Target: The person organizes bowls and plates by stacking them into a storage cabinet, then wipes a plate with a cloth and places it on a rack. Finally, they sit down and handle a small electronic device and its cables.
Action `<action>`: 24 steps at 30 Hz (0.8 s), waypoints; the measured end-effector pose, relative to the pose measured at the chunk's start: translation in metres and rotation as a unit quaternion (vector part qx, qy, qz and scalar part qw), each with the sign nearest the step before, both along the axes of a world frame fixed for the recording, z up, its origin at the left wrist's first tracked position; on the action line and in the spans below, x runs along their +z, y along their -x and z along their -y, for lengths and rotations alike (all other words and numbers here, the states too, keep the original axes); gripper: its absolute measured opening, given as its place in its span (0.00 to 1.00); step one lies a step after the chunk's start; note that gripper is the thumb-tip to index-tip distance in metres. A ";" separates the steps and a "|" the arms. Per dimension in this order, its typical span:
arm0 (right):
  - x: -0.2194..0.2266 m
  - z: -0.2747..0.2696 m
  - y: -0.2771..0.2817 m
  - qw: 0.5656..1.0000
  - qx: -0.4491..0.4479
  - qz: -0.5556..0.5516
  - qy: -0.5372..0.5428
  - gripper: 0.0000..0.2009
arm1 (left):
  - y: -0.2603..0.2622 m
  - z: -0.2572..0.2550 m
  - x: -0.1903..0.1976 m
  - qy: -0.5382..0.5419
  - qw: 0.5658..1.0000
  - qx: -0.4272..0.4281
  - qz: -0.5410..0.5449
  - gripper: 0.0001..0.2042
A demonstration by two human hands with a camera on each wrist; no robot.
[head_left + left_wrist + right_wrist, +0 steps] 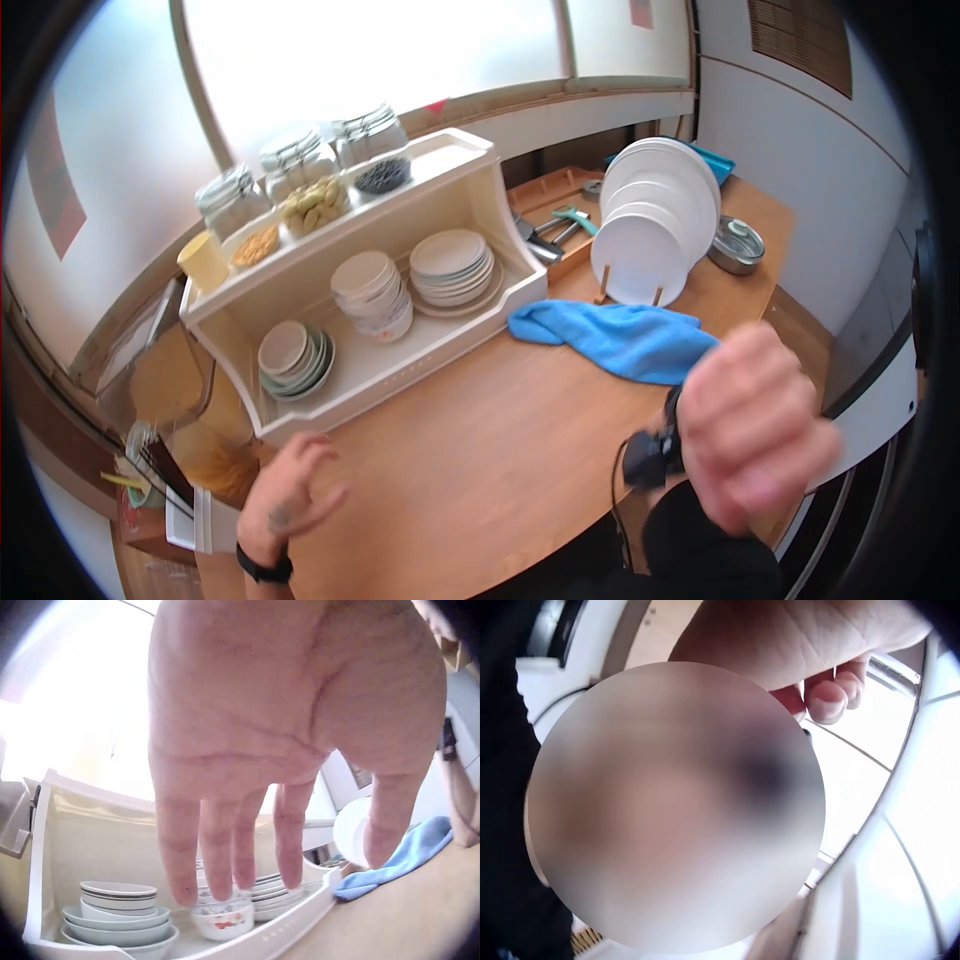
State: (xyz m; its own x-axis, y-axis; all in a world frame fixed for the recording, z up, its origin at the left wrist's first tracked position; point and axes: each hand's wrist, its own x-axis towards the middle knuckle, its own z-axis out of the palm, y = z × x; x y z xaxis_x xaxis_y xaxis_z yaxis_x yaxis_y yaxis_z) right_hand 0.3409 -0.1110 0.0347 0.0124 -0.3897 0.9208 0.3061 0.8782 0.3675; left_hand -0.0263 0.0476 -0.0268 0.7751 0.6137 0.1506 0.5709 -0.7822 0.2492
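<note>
My left hand [290, 492] hangs over the table in front of the white dish rack, its fingers spread and relaxed and its palm bare in the left wrist view. Nearest to it stand the stacked small bowls [292, 358] on the rack's lower shelf. Raised at the right, my right hand [757, 425] has its fingers curled in, with nothing seen in it; motion blurs it in the head view. Just beyond that wrist lies a crumpled blue cloth [615, 340]. Patterned bowls [372, 297] and a pile of small plates [455, 270] fill the rest of the shelf.
The white dish rack [400, 378] carries glass jars [297, 160] and small containers of dry food on top. White plates [640, 250] stand upright in a wooden holder at the right, beside a round lidded tin [737, 246]. A wooden tray [560, 190] with utensils sits behind.
</note>
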 end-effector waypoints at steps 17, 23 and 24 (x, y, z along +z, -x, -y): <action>-0.174 -0.041 -0.123 0.529 -0.533 0.237 0.616 0.19 | 0.018 0.200 -0.098 0.151 0.970 0.066 0.178 0.16; -0.153 -0.032 -0.141 0.584 -0.460 0.239 0.625 0.09 | 0.009 0.201 -0.091 0.127 0.980 0.032 0.152 0.15; -0.147 -0.031 -0.149 0.602 -0.482 0.203 0.603 0.08 | 0.009 0.201 -0.088 0.143 0.978 0.030 0.152 0.15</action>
